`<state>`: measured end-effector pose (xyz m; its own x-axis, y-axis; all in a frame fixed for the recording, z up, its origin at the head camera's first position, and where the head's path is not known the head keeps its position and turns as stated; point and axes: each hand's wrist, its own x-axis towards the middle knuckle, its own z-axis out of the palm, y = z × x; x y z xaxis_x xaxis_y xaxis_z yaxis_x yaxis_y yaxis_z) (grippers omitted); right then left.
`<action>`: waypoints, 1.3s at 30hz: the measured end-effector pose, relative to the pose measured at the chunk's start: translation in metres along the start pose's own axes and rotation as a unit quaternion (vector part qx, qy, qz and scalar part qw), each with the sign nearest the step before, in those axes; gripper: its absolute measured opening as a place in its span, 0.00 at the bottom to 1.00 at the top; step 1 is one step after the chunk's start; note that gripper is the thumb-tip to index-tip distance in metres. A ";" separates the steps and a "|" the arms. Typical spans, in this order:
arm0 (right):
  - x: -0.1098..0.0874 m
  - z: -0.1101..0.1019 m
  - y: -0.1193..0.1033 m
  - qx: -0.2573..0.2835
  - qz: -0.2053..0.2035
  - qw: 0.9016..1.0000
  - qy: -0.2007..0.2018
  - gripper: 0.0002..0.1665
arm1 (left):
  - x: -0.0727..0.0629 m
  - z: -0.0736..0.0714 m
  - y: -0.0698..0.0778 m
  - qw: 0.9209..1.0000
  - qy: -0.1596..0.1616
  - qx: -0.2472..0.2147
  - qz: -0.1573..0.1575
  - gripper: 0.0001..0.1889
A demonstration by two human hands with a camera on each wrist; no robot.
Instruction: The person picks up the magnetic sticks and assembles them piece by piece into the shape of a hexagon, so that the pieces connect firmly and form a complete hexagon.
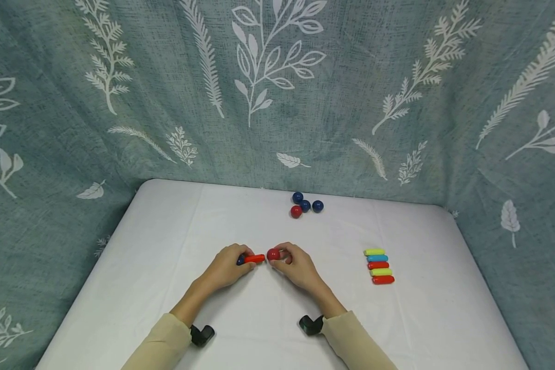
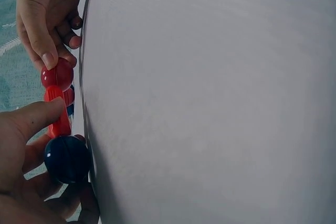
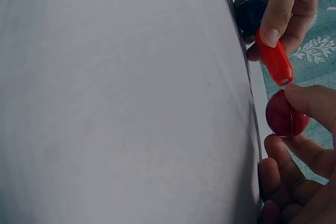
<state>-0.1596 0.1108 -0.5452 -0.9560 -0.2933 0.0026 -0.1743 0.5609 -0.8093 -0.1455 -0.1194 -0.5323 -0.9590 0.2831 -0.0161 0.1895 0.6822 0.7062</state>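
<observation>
just below the centre of the head frame, the left hand (image 1: 226,264) pinched a red rod (image 1: 255,258) between thumb and fingers, with a dark blue ball (image 2: 67,159) at the rod's near end, seemingly joined to it. to the right of that, the right hand (image 1: 299,266) pinched a red ball (image 1: 273,254) by its sides. the two hands stood apart, and a narrow gap lay between the rod's free end and the red ball.

in the upper right of the right wrist frame, the rod's tip showed a small hole, tilted toward the ball; no matching opening on the ball could be made out. if the two were pressed together at that slant, the tip might have skidded over the round, glossy surface, and the ball, held only by fingertips, could have popped loose. a push along the rod could also have worked the blue ball off its end, as the thumb lay on the rod rather than behind that ball.

a dropped ball might have rolled across the table (image 1: 213,221), perhaps into the three dark blue balls (image 1: 317,206) and the other red ball (image 1: 296,211) at upper centre, or the row of five coloured rods (image 1: 380,265) at right.
</observation>
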 end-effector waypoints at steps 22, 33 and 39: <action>0.001 0.001 0.003 0.002 -0.009 1.000 0.005 0.19 | 0.000 0.001 0.002 1.000 0.010 0.002 -0.001 0.10; 0.000 0.000 0.001 0.001 -0.013 1.000 0.003 0.19 | 0.000 0.001 0.003 1.000 0.011 0.002 -0.005 0.10; 0.000 0.000 0.001 -0.008 -0.021 1.000 -0.002 0.19 | -0.001 0.000 0.003 1.000 0.009 0.004 0.006 0.09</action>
<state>-0.1597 0.1110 -0.5464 -0.9465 -0.3209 0.0344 -0.2189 0.5598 -0.7992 -0.1442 -0.1171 -0.5305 -0.9602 0.2793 0.0058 0.2032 0.6838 0.7008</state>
